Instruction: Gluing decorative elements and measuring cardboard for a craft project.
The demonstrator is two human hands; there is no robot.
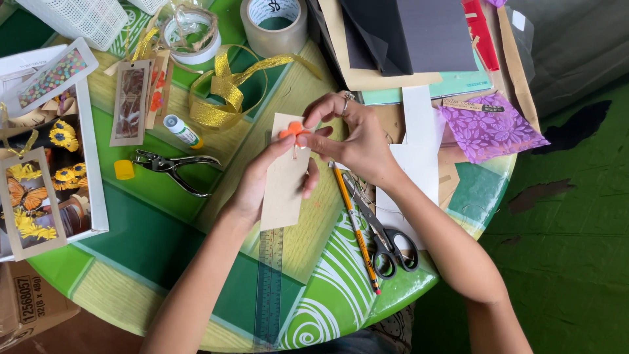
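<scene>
head view: left hand [257, 187] grips a tan card strip [285, 177] from beneath, fingers closed on it above the green table [151, 190], while right hand [357, 141] pinches a small orange flower [293, 130] against the strip's top, scissors [386, 239] and pencil [356, 226] lying just beside.

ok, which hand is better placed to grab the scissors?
Right hand: the scissors lie just below its wrist, beside the pencil. The left hand supports the tan card.

One head-worn view looks steeply down, fairly near, over the round table [164, 288].
</scene>
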